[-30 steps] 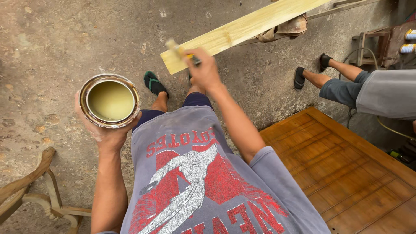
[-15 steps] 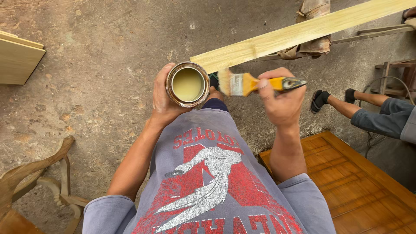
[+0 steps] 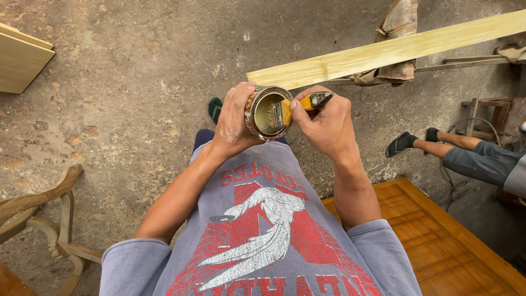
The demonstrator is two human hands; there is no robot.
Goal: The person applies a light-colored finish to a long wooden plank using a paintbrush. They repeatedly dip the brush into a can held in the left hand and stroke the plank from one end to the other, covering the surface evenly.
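— Bristles are down inside the tin right now, see? The left hand is wrapped round the side of that small round can, fingers curled shut on it and tipping its mouth toward the brush. The right hand is pinched closed on the yellow-handled paintbrush, head sunk into the pale yellowish finish.

— So where does that leave the plank?

— Long pale plank lies just beyond the hands, running from the middle out to the far right, propped on something wrapped in cloth. I can't tell from here how much of it is coated — the face looks evenly pale, no clear wet edge. My guess is the brush is being loaded, so the coating is somewhere in progress rather than finished.

— And the tin, how full?

— Can't judge; there's liquid at the bottom and the brush hides the rest.

— What about the place?

— Rough concrete floor, stained and pitted. A flat pale board lies at the far left, and a curved bare-wood chair frame sits at the near left. A brown panelled door or tabletop lies flat at the near right. Another person's legs stretch in from the right in dark sandals, well apart from the work, beside a small wooden stool.
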